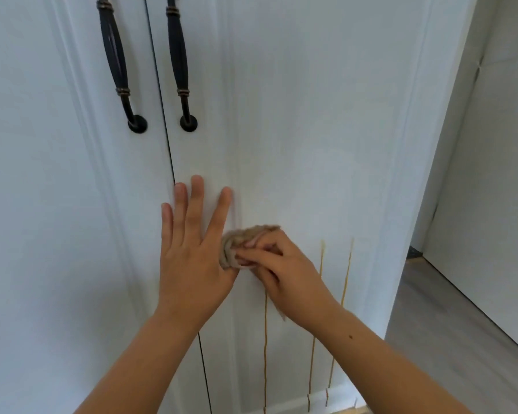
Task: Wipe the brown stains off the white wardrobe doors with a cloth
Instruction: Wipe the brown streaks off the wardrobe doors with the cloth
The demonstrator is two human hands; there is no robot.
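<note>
Two white wardrobe doors fill the view; the right door (296, 130) carries thin brown drip stains (346, 279) running down its lower panel to the bottom rail. My right hand (281, 264) is shut on a bunched beige cloth (240, 239) and presses it against the right door, left of the drips. My left hand (192, 243) lies flat with fingers spread on the right door's left frame, just beside the gap between the doors. One drip line (265, 348) continues below my right hand. The left door (42, 204) shows no stains.
Two dark metal handles (114, 61) (178, 61) hang upright on either side of the door gap, above my hands. To the right, the wardrobe's side edge meets a grey wood floor (461, 339) and a white wall (491, 174).
</note>
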